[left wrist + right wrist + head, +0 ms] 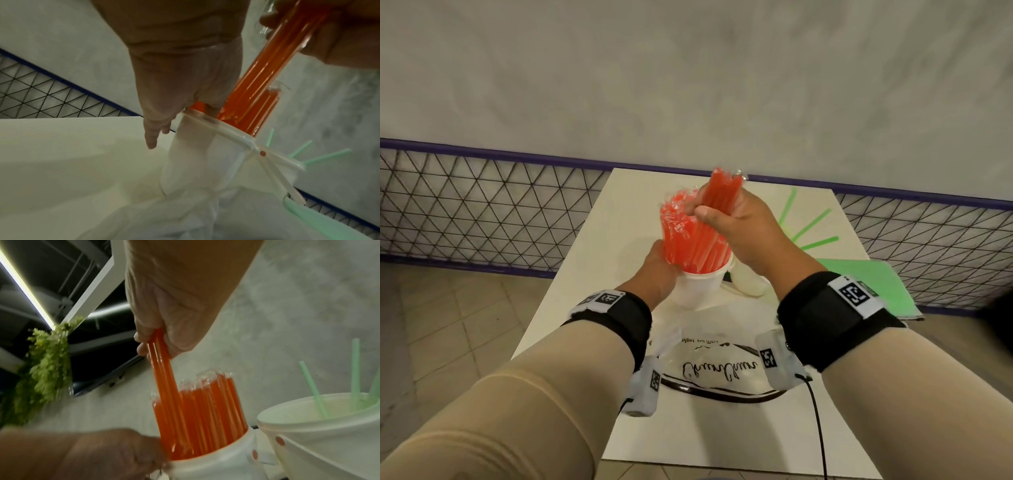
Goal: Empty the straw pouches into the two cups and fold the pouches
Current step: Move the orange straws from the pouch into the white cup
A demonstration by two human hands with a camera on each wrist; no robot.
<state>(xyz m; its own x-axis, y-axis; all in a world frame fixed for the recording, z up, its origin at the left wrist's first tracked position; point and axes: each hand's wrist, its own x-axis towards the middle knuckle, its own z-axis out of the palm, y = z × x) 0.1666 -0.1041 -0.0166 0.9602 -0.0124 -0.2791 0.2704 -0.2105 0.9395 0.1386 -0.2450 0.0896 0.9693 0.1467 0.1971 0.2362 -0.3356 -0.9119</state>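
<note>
Red straws (697,236): a full bunch stands in the near cup, each straw in a clear wrapper, tops fanned toward the table's far edge.
Near cup (698,287): white, upright, about mid-table, just beside the second cup.
Right hand (739,222): raised above the near cup, fingers and thumb curled round a handful of red straws whose lower ends reach into the bunch.
Left hand (657,270): at the near cup's left side by the rim; the right wrist view shows fingers curled against the wall, so it seems to steady the cup.
Second cup (320,431): white, to the right of the near one, holding only a few green straws (312,389).
Green pouch (869,284): flat, lying over the table's right edge; whether it still holds straws I cannot tell.
Clear pouch (722,370): lies flat near the table's front edge between the wrists, seemingly empty and not folded.
Table (808,428): white, with printed lettering toward the front edge.
Progress: the red straws look nearly all in their cup, the last handful being seated. The green cup looks barely filled. Judging from these views, neither pouch is folded, so the green filling and both folds remain.
</note>
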